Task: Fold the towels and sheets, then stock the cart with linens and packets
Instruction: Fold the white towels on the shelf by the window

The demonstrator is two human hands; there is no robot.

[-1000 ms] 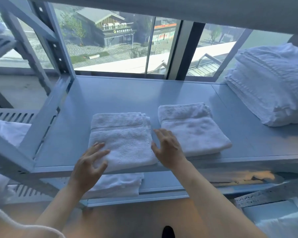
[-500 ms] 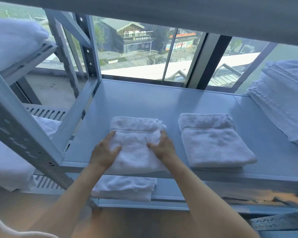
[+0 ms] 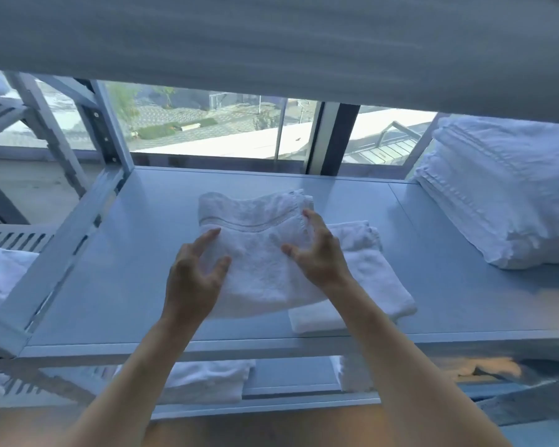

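On the shelf [image 3: 142, 285], the left hand [image 3: 191, 279] and right hand [image 3: 317, 256], fingers spread and loose, should square the top towel [image 3: 259, 240] neatly over the lower towel [image 3: 378, 285]

folded towel [image 3: 265, 253] half atop second towel [image 3: 378, 275]

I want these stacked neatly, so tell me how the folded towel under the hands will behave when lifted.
The folded towel is probably floppy: its far edge already bows and its near edge droops over the second towel. It likely grips rather than slides, being terry. Both hands are spread over it; one alone may let it sag.
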